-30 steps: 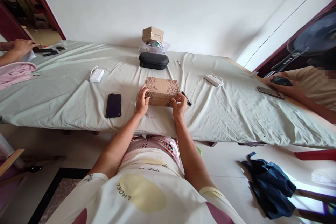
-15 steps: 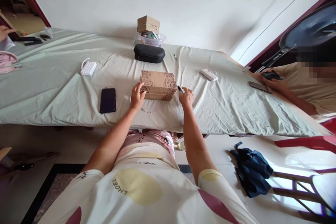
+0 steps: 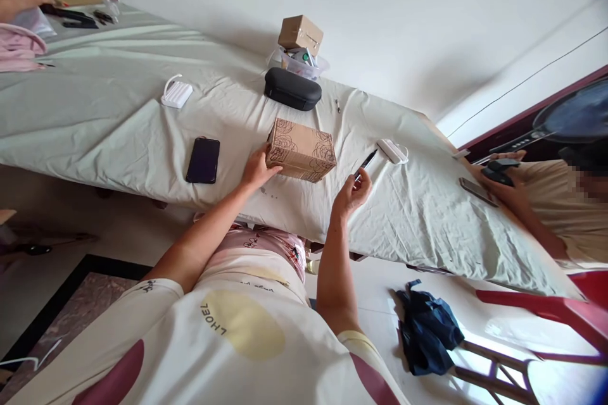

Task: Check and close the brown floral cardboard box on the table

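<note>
Cardboard box [image 3: 301, 150], pen [image 3: 365, 161], sheet-covered table [image 3: 118, 114], white wall [image 3: 380, 12]

A box [image 3: 301, 150] sits on the table [image 3: 95, 114] near its front edge. The left hand [image 3: 257, 169] clasps the box's left end, and the right hand [image 3: 351, 193] hangs just to its right with a pen [image 3: 365, 161] in the fingers. A phone [image 3: 203, 160] lies left of the box. Behind the box lies a case [image 3: 292, 88], and behind that a tub [image 3: 304, 66] with a small carton [image 3: 300, 33] on top.

Upside-down lettering "LHOEL" on the person's white shirt [image 3: 228, 342].
</note>
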`<state>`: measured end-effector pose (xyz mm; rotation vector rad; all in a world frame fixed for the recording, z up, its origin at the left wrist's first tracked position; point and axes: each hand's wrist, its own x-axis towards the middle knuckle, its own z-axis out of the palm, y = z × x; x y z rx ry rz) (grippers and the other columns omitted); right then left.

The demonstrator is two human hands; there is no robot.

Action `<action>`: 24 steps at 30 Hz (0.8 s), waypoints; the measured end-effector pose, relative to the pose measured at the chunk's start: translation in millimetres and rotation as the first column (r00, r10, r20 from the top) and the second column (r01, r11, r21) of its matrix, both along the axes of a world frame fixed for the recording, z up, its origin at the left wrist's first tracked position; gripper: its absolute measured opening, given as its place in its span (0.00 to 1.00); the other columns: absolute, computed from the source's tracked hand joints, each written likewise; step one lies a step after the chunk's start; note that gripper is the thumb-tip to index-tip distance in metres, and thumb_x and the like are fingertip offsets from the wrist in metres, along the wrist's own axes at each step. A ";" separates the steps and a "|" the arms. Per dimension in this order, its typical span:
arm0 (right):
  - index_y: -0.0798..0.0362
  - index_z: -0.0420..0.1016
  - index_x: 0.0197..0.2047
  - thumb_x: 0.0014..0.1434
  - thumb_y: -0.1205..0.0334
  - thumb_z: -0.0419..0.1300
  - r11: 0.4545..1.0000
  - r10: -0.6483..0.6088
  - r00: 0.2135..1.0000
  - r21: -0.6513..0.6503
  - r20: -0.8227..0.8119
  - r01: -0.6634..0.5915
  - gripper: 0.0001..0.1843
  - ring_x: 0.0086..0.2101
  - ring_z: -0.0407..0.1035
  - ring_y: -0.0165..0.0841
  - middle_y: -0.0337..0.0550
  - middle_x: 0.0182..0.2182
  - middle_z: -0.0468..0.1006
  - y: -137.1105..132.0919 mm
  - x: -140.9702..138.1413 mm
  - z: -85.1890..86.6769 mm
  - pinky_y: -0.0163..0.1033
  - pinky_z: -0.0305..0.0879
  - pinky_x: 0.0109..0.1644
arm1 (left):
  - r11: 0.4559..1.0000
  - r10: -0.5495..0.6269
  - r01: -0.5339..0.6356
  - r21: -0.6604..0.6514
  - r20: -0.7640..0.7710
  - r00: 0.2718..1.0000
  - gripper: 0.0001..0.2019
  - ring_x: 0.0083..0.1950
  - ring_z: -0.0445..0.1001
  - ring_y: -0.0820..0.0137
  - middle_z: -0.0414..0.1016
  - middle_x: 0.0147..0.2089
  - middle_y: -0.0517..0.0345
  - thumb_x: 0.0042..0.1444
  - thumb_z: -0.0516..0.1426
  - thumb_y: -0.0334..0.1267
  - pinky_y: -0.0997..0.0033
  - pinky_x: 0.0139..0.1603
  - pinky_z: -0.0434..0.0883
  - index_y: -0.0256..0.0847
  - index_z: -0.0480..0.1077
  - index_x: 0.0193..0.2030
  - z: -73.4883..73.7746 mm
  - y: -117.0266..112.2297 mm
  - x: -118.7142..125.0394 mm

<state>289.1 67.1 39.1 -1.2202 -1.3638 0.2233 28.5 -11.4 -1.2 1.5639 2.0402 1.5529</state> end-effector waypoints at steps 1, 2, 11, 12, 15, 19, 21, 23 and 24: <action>0.51 0.77 0.58 0.68 0.59 0.52 0.995 0.072 0.997 0.067 0.007 -0.073 0.20 0.44 0.72 0.36 0.48 0.47 0.75 -13.3 -7.0 1.5 0.43 0.73 0.50 | 1.000 -0.013 0.013 -0.026 -0.002 1.000 0.35 0.70 0.72 0.51 0.75 0.67 0.41 0.53 0.69 0.37 0.51 0.72 0.69 0.39 0.66 0.68 2.0 -1.4 1.2; 0.51 0.78 0.57 0.68 0.58 0.53 0.978 0.169 0.985 0.121 0.037 -0.173 0.19 0.44 0.72 0.36 0.48 0.47 0.75 -26.8 -15.2 2.8 0.43 0.74 0.49 | 0.998 -0.019 0.019 -0.052 0.001 1.000 0.36 0.70 0.72 0.50 0.75 0.67 0.40 0.53 0.69 0.36 0.50 0.72 0.68 0.38 0.65 0.68 3.4 -2.4 2.2; 0.48 0.84 0.52 0.69 0.66 0.53 0.766 0.563 0.696 0.036 0.445 -0.642 0.18 0.42 0.75 0.35 0.48 0.43 0.78 -85.6 -79.6 -10.2 0.41 0.75 0.49 | 0.995 -0.005 0.008 -0.099 0.025 1.000 0.38 0.70 0.73 0.52 0.75 0.68 0.42 0.58 0.63 0.34 0.54 0.70 0.70 0.40 0.59 0.75 0.2 -4.4 4.3; 0.48 0.84 0.52 0.69 0.66 0.52 0.770 0.558 0.691 0.023 0.459 -0.637 0.19 0.42 0.75 0.35 0.47 0.42 0.78 -85.5 -81.3 -14.3 0.40 0.75 0.48 | 0.995 -0.010 0.013 -0.097 0.025 1.000 0.37 0.69 0.74 0.54 0.76 0.67 0.43 0.59 0.62 0.33 0.54 0.69 0.71 0.41 0.59 0.75 1.0 -5.0 4.9; 0.50 0.85 0.50 0.68 0.68 0.51 0.811 0.508 0.731 0.031 0.456 -0.584 0.21 0.41 0.75 0.35 0.48 0.41 0.79 -83.5 -79.4 -24.6 0.39 0.75 0.48 | 0.994 -0.013 0.017 -0.106 0.029 0.999 0.33 0.67 0.75 0.55 0.77 0.66 0.45 0.60 0.61 0.33 0.56 0.68 0.71 0.42 0.61 0.73 5.2 -7.1 6.9; 0.49 0.85 0.50 0.67 0.67 0.50 0.884 0.423 0.819 0.020 0.387 -0.466 0.22 0.43 0.74 0.37 0.49 0.42 0.79 -81.1 -63.7 -24.8 0.43 0.75 0.51 | 0.991 0.009 -0.002 -0.133 0.048 0.999 0.36 0.68 0.75 0.51 0.77 0.66 0.43 0.56 0.64 0.32 0.53 0.69 0.71 0.41 0.62 0.72 7.8 -7.7 7.4; 0.49 0.85 0.50 0.67 0.65 0.50 0.908 0.388 0.852 0.013 0.353 -0.419 0.21 0.44 0.74 0.38 0.50 0.43 0.79 -80.4 -53.9 -18.0 0.45 0.75 0.52 | 0.993 0.006 0.001 -0.122 0.055 0.998 0.38 0.68 0.75 0.49 0.77 0.65 0.43 0.55 0.66 0.32 0.50 0.69 0.71 0.42 0.62 0.73 5.2 -5.9 6.1; 0.49 0.84 0.52 0.68 0.63 0.50 0.925 0.349 0.879 0.029 0.324 -0.378 0.21 0.46 0.74 0.39 0.50 0.45 0.78 -80.1 -47.5 -9.2 0.47 0.74 0.54 | 0.995 -0.004 0.010 -0.098 0.055 0.998 0.39 0.68 0.75 0.47 0.77 0.65 0.42 0.54 0.66 0.32 0.49 0.69 0.71 0.41 0.62 0.73 0.4 -3.0 4.1; 0.49 0.84 0.52 0.69 0.62 0.50 0.929 0.338 0.887 0.039 0.314 -0.368 0.21 0.47 0.74 0.39 0.50 0.45 0.78 -80.4 -46.5 -4.9 0.48 0.74 0.55 | 0.996 -0.009 0.013 -0.084 0.055 0.998 0.39 0.68 0.75 0.47 0.77 0.65 0.41 0.54 0.67 0.32 0.48 0.69 0.71 0.41 0.62 0.73 -2.4 -1.4 3.2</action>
